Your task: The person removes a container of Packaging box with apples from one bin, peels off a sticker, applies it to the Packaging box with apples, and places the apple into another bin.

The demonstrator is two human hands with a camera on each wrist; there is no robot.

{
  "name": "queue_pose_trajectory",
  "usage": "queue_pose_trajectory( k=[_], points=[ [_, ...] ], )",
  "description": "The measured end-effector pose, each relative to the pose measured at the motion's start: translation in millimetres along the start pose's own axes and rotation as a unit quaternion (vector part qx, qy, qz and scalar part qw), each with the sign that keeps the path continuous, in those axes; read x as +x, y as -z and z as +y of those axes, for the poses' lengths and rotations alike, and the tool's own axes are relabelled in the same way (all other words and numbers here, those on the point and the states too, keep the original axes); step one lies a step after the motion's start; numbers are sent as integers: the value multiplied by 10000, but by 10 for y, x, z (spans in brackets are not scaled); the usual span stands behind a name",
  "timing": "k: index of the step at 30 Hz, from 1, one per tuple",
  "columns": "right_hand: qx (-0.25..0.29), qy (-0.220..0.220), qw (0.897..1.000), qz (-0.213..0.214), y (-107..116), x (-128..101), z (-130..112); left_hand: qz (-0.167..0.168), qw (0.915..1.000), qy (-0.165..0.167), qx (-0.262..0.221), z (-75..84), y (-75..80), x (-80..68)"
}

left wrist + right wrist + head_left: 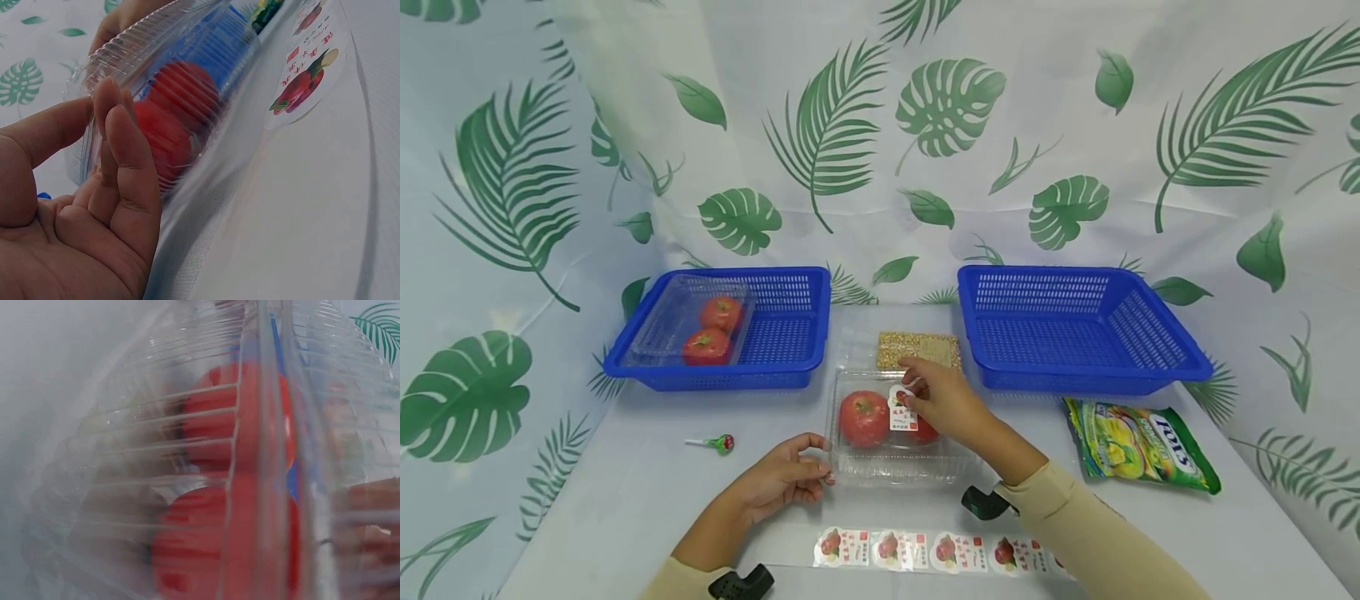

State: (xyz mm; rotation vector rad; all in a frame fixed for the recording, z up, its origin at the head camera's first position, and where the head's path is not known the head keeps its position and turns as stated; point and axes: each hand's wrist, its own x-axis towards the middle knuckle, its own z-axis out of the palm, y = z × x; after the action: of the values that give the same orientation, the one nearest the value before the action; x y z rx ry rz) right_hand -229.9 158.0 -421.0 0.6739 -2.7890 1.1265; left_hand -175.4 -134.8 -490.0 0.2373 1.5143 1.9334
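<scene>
Nearest on the desk (625, 500) lies a sticker strip (936, 552), its right end cut off behind the right sleeve. Behind it sits a clear clamshell box (887, 467) holding two tomatoes (864, 417); the right one is mostly hidden by the right hand (942, 402). That hand pinches a sticker (901, 411) against the lid. With fingers nearly straight, the left hand (786, 477) touches the box's left edge. Far left, a blue basket (790, 333) holds another box with two tomatoes. The right wrist view is a blur of ribbed plastic.
</scene>
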Motion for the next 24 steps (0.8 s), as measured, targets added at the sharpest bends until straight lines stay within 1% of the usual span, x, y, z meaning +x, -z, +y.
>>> queue_pose_trajectory(
  k=[8,11,13,15,19,22,24],
  points=[
    [-261,-236,9994,5,-7,-10,-57,21,10000,-21,95,-7,8,1],
    [-354,-219,9991,15,9,-16,-56,-11,9999,-23,114,-5,7,1],
    [-462,-55,9989,19,21,-24,-47,-12,9999,-17,128,-1,6,0],
    [-656,229,9976,0,32,-34,-30,-7,9999,-5,123,4,4,-3],
    [-1213,923,9882,-136,45,-64,9,19,9999,6,127,-1,0,-5],
    [-1428,1202,9821,-256,56,-78,25,27,9999,-25,152,-2,-1,-8],
    [-1414,1270,9812,-325,64,-88,28,33,9999,-31,161,-3,-3,-10]
  ],
)
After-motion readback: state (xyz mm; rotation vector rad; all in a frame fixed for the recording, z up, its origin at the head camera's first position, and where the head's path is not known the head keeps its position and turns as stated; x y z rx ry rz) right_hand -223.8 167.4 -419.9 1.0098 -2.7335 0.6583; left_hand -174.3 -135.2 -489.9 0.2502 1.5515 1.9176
